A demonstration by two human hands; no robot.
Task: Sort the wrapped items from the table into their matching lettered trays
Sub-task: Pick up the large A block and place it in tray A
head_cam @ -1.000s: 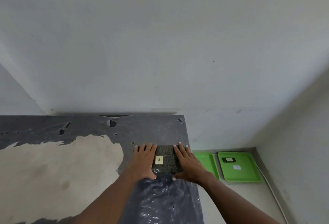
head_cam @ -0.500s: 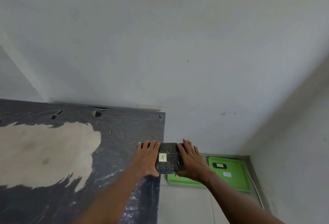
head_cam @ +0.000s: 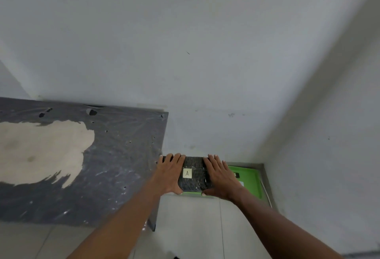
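A dark wrapped item (head_cam: pixel 195 178) with a small pale label marked "A" is held between both hands, past the table's right edge and above the floor. My left hand (head_cam: pixel 169 173) presses its left side and my right hand (head_cam: pixel 221 178) presses its right side. Below and behind it lie green trays on the floor: a sliver of one tray (head_cam: pixel 191 193) shows under the item, and the right tray (head_cam: pixel 249 180) holds a small dark thing and a white label, partly hidden by my right hand.
The table (head_cam: pixel 115 166) at the left has a dark plastic cover with a large pale worn patch. White walls meet in a corner at the right. A white cable (head_cam: pixel 266 192) runs along the floor beside the right tray. Pale floor tiles lie below.
Both hands carried the wrapped item rightward, off the table and over the green trays. The view turned right, so the table slid left in the frame.
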